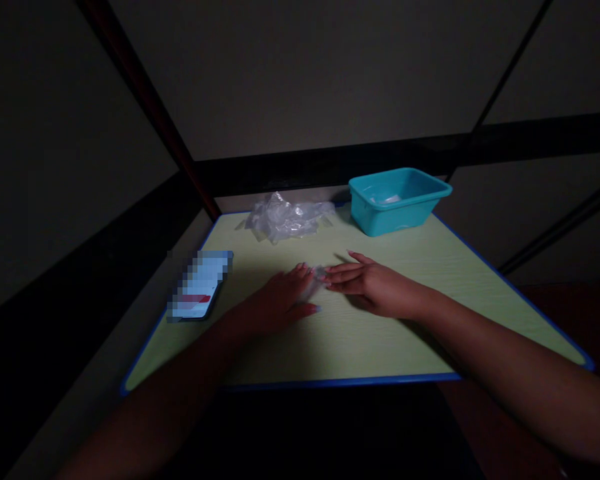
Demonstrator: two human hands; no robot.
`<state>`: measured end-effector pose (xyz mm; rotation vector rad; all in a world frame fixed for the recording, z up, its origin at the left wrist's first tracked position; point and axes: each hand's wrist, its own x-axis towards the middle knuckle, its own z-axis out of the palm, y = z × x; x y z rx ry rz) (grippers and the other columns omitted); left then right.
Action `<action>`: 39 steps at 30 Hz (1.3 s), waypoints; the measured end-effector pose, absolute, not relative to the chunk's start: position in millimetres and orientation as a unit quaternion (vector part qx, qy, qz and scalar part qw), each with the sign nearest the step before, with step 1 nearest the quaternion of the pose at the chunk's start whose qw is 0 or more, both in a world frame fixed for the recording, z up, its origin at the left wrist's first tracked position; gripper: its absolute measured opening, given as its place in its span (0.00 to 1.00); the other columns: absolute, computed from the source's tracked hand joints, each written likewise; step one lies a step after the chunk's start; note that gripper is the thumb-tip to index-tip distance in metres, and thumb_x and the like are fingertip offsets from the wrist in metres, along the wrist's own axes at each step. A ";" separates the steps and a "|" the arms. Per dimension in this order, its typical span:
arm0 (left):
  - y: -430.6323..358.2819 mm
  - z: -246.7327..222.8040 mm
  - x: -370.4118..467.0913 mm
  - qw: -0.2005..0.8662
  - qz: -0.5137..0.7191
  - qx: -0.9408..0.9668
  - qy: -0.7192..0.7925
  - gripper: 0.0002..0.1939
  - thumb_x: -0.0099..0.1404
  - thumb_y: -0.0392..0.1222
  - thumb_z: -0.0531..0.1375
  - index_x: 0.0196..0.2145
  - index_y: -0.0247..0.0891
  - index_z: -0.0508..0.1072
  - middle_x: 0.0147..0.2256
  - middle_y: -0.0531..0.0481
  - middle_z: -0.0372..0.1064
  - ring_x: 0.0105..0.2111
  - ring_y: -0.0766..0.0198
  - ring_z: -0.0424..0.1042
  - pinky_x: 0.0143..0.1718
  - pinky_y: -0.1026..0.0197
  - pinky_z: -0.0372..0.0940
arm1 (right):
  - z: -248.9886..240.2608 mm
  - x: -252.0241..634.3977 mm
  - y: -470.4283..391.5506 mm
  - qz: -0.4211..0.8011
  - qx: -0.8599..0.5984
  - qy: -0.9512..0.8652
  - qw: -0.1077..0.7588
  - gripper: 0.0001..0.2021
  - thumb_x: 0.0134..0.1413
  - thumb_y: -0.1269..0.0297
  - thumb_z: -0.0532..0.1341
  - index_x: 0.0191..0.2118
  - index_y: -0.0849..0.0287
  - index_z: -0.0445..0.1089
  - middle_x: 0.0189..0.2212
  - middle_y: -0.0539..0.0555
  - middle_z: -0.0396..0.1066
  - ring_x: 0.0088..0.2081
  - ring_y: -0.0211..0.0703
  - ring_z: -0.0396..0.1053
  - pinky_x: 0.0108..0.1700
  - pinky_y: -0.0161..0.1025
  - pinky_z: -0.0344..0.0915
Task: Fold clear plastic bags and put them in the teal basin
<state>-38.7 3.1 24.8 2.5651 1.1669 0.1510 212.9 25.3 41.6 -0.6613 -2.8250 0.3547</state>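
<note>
Both my hands rest at the middle of a pale yellow-green table (380,347). Between their fingertips lies a small piece of clear plastic (320,273), flat on the tabletop. My left hand (285,300) is palm down on the left of it, fingers stretched out and thumb apart, fingertips on the plastic's edge. From the right, my right hand (370,283) touches the plastic with outstretched fingers, its thumb or forefinger side raised a little. Part of the plastic is hidden under the fingers, and its exact shape is hard to make out.
A crumpled heap of clear plastic bags (290,217) lies at the table's back left. At the back right stands a turquoise basin (395,217) with something pale inside. A phone (200,287), lit and partly blurred, lies by the left edge. Walls close in behind and left.
</note>
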 end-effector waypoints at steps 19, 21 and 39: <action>1.8 46.7 -35.9 0.464 0.244 0.687 0.503 0.21 0.60 0.58 0.57 0.33 0.35 0.76 0.30 0.48 0.75 0.33 0.54 0.73 0.37 0.56 0.66 | 45.7 218.9 34.8 0.366 -0.242 -0.800 0.410 0.12 0.58 0.68 0.59 0.46 0.56 0.75 0.47 0.57 0.73 0.49 0.42 0.70 0.52 0.44 0.64; 1.4 45.4 -34.5 0.551 0.277 0.620 0.485 0.20 0.56 0.57 0.61 0.33 0.34 0.75 0.30 0.47 0.75 0.33 0.55 0.74 0.37 0.54 0.67 | 43.8 217.5 35.4 0.394 -0.255 -0.776 0.421 0.11 0.56 0.66 0.61 0.44 0.57 0.76 0.46 0.57 0.74 0.48 0.42 0.70 0.50 0.43 0.65; 9.0 50.3 -34.6 0.459 0.234 0.606 0.606 0.21 0.65 0.48 0.54 0.53 0.37 0.64 0.30 0.49 0.73 0.24 0.60 0.75 0.30 0.57 0.70 | 19.3 208.1 41.4 0.455 -0.437 -0.692 0.352 0.12 0.41 0.68 0.63 0.36 0.63 0.72 0.21 0.48 0.69 0.22 0.36 0.62 0.23 0.33 0.57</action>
